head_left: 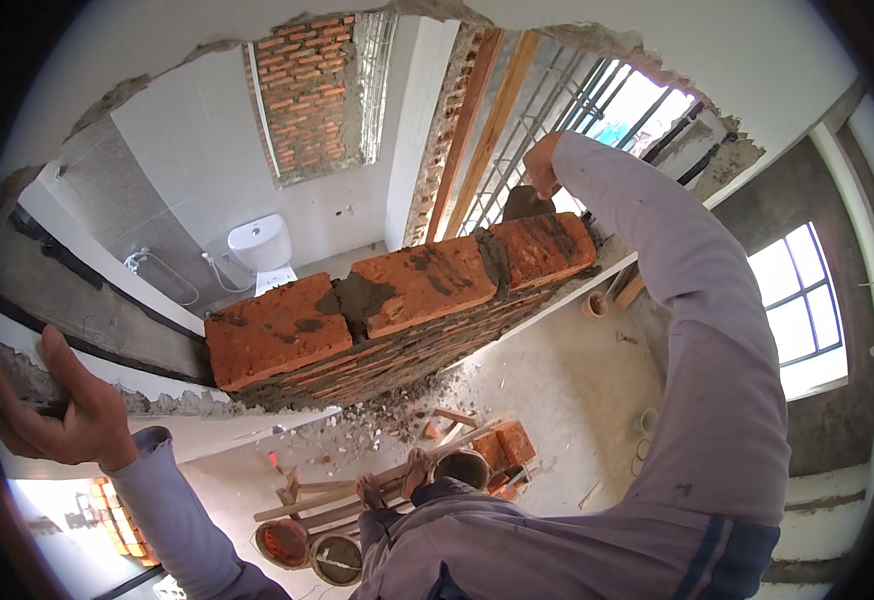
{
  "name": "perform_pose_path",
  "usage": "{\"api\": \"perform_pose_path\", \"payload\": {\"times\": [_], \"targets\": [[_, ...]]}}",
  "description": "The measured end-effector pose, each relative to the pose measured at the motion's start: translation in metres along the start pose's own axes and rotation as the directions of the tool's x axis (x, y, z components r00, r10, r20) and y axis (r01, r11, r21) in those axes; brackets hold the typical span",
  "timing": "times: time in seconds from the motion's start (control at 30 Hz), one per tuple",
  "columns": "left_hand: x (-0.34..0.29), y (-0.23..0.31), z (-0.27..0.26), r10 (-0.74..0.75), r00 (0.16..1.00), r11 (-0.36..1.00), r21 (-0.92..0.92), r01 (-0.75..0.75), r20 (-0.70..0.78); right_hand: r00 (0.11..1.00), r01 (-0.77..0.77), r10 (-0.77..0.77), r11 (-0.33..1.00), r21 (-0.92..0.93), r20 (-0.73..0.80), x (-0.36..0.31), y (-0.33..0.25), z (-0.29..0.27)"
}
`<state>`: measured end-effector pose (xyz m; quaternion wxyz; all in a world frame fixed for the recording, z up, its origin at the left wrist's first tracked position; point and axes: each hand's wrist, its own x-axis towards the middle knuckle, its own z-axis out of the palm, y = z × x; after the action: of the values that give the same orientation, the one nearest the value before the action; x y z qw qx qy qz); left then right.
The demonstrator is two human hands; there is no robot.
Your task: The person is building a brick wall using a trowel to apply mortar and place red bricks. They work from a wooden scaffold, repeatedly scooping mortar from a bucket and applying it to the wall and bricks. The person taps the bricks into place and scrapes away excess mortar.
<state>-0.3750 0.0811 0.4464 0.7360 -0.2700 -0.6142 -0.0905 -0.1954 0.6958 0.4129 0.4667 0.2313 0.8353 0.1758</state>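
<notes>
Below me runs a brick wall whose top course has a left brick (275, 335), a middle brick (437, 283) and a right brick (549, 248). Grey mortar (359, 304) fills the joints and smears over the bricks. At the far end, my right hand (541, 166) is closed round a trowel (528, 203), its handle hidden by the fingers. The dark blade hangs just behind the right brick; whether it touches is unclear. Far to the left, my left hand (75, 410) grips the broken wall edge (25, 378), thumb up and fingers partly hidden.
Beyond the wall are a white toilet (260, 243) and wooden posts (492, 130). Ragged plaster rims the opening. Below, my feet stand on planks (332, 498) among a red-brown bucket (282, 543), another mortar bucket (337, 560), stacked bricks (505, 447) and rubble (382, 415).
</notes>
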Motion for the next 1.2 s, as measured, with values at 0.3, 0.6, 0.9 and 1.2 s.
{"api": "perform_pose_path", "payload": {"times": [0.3,0.6,0.9,1.2], "targets": [[0.020,0.040,0.003,-0.117,0.993,0.975,-0.195,0.110,-0.022,0.988,0.154,-0.152,0.987,0.054,-0.030,-0.044,-0.021,-0.020],[0.016,0.035,-0.004,-0.133,0.990,0.984,-0.116,0.137,0.042,0.967,0.220,-0.252,0.898,0.380,0.037,-0.046,-0.020,-0.030],[0.031,0.041,-0.011,-0.070,0.994,0.989,-0.121,0.080,0.089,0.931,0.308,-0.366,0.761,0.571,-0.014,-0.053,-0.019,-0.040],[0.029,0.048,-0.007,-0.135,0.990,0.960,-0.240,0.142,0.045,0.856,0.320,-0.517,0.559,0.765,0.020,-0.019,0.013,-0.031]]}}
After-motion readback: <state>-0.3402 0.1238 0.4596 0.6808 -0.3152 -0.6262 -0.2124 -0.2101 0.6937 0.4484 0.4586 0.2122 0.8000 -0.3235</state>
